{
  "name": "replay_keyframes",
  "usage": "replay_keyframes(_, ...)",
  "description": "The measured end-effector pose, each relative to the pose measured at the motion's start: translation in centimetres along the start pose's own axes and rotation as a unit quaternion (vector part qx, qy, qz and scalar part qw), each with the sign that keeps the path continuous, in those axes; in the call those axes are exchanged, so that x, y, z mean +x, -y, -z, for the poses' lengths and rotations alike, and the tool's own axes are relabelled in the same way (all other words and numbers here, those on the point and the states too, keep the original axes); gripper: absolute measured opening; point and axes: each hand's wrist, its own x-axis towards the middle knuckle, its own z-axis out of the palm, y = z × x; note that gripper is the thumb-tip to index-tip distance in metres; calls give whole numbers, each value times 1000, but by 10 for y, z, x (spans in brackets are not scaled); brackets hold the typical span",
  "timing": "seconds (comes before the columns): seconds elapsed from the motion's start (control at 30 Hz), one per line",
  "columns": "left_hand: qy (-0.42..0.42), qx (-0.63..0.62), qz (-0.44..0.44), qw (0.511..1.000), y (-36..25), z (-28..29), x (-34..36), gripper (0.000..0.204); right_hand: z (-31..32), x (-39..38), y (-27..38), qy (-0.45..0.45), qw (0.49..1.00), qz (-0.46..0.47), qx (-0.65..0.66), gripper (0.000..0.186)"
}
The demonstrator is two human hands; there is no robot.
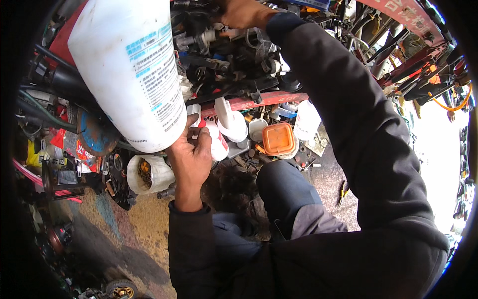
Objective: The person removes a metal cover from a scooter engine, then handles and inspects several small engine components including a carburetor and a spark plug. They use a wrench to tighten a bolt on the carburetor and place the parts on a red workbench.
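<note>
My left hand (191,162) has its fingers curled at the bottom of a large white jug (127,70) with blue print, holding it up and tilted. Just beside those fingers stand a white bottle with a red label (217,144) and another white bottle (229,122). My right hand (239,14) reaches to dark metal and plastic parts (206,37) at the top; its fingertips are obscured, so I cannot tell what they grip.
Below are a red beam (264,99), an orange square tub (278,138), a white container of small parts (149,174), loose tools and pliers (342,194) on the stained floor (119,234). Tangled hoses and parts crowd both sides. My knee (284,189) is bent beneath my arms.
</note>
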Motion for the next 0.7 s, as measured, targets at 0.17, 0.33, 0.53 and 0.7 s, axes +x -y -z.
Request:
replay_keyframes(0.17,-5,-33,4,999,0,-4,3,29,25,-30,-14,298,920,225,-119,25)
replay_keyframes(0.33,-3,9,-22,1000,1,-5,4,29,32,-46,26,454,887,-79,10,28)
replay_keyframes(0.53,2,23,-33,999,-2,-7,4,29,22,-62,58,360,921,-144,24,25)
replay_keyframes(0.7,8,19,-28,999,-1,-10,4,29,5,-32,-5,347,918,122,-149,19)
